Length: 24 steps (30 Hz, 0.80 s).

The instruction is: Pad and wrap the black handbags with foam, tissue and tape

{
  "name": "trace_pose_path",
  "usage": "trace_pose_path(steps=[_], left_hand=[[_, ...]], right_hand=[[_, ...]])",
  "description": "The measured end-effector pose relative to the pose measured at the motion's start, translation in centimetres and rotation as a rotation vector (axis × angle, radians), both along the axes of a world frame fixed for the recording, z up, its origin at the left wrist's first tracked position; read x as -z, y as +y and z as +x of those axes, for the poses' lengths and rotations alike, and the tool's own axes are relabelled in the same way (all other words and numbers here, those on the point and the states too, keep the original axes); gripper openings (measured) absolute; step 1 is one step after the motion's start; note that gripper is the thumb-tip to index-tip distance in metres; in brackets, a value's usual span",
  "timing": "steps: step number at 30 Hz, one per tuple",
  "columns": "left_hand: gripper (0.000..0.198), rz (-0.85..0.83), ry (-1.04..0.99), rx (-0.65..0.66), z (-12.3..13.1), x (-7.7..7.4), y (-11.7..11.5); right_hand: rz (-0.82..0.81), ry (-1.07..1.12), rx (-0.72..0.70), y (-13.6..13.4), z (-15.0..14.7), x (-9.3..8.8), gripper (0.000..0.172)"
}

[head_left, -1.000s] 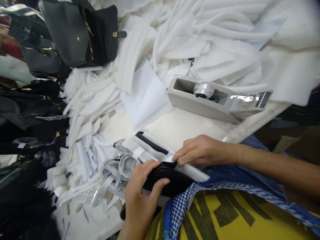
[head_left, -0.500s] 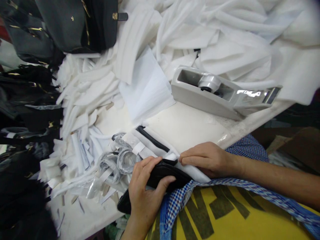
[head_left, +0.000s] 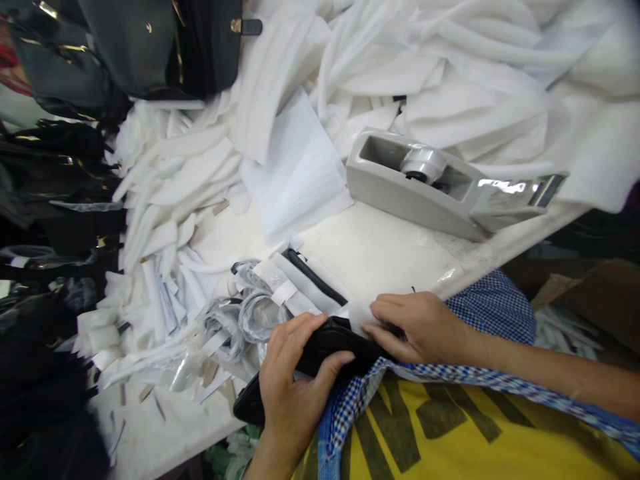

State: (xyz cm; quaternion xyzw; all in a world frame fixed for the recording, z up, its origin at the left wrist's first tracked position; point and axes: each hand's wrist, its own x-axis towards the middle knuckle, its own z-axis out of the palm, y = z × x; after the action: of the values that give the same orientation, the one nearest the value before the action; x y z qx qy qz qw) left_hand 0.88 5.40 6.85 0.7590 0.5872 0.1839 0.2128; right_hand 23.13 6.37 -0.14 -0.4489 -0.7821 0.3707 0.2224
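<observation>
The left hand [head_left: 295,383] is closed on a smooth, dark black bag with a leather-like surface [head_left: 320,353], its fingers curled over the far edge and its thumb pressed along the face nearer the person. The bag sits within that grasp at the near edge of the white-topped table [head_left: 385,247], up against the blue-and-white checked apron [head_left: 493,310]; part of it shows on either side of the hand, and its right end reaches in beneath the right hand [head_left: 425,327]. That hand has its thumb and forefinger drawn together on a piece of thin, soft white padding [head_left: 360,313], just beside the bag's upper edge; the other fingers are folded in, and what lies under them cannot be made out. Just beyond the fingers of the left hand lies a slim black strip [head_left: 320,279] bedded in white wrapping, and left of it are grey coils in clear plastic [head_left: 257,317]. Farther off stands a pale grey tape dispenser with a white-cored roll [head_left: 415,180], well apart from both hands, near a flat white square sheet [head_left: 300,173] and heaped white foam strips [head_left: 185,167].
</observation>
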Motion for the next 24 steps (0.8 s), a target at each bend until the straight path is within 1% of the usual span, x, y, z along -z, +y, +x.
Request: trace_pose_path(steps=[3,5,6,7,9,10,11,12,13,16,18,20,22,23,24], left_hand=[[0.043,0.006,-0.007,0.014,-0.2,0.0,-0.1],[0.043,-0.004,-0.010,0.020,-0.3,0.0,-0.1],[0.043,-0.010,-0.013,0.022,-0.4,0.0,-0.1],[0.042,-0.015,-0.017,0.023,-0.5,0.0,-0.1],[0.040,-0.024,-0.024,0.020,-0.5,0.1,-0.1],[0.039,-0.027,-0.028,0.015,-0.5,0.1,-0.1],[0.038,-0.027,-0.033,0.011,-0.4,0.1,-0.1],[0.037,-0.029,-0.040,0.011,-0.4,0.2,-0.1],[0.036,-0.028,-0.050,0.019,-0.3,0.2,-0.1],[0.036,-0.017,-0.066,0.098,0.0,0.3,0.1],[0.039,-0.026,-0.030,0.192,0.2,0.2,0.3],[0.040,-0.048,0.032,0.291,0.3,0.1,0.6],[0.038,-0.046,0.077,0.339,0.3,0.2,0.8],[0.035,-0.029,0.087,0.343,0.4,0.2,0.9],[0.033,-0.005,0.093,0.341,0.4,0.3,1.0]], right_hand=[[0.030,-0.059,-0.137,0.6,0.0,-0.6,0.025],[-0.007,0.009,-0.240,1.0,0.3,-0.8,0.024],[-0.060,0.078,-0.271,1.1,0.4,-0.9,0.023],[-0.141,0.157,-0.278,1.2,0.6,-1.0,0.022],[-0.345,0.294,-0.220,1.3,0.9,-1.0,0.023],[-0.429,0.326,-0.178,1.3,0.9,-0.9,0.024],[-0.479,0.323,-0.144,1.3,0.9,-0.8,0.024],[-0.495,0.294,-0.130,1.4,0.7,-0.7,0.024],[-0.480,0.252,-0.148,1.5,0.5,-0.6,0.024],[-0.369,0.134,-0.300,1.8,-0.5,-0.3,0.029],[-0.336,0.145,-0.369,2.0,-0.8,-0.3,0.028],[-0.377,0.209,-0.391,2.1,-0.6,-0.4,0.025],[-0.497,0.316,-0.380,2.2,0.1,-0.5,0.024],[-0.551,0.370,-0.327,2.3,0.5,-0.5,0.026],[-0.576,0.408,-0.235,2.5,0.9,-0.4,0.027]])
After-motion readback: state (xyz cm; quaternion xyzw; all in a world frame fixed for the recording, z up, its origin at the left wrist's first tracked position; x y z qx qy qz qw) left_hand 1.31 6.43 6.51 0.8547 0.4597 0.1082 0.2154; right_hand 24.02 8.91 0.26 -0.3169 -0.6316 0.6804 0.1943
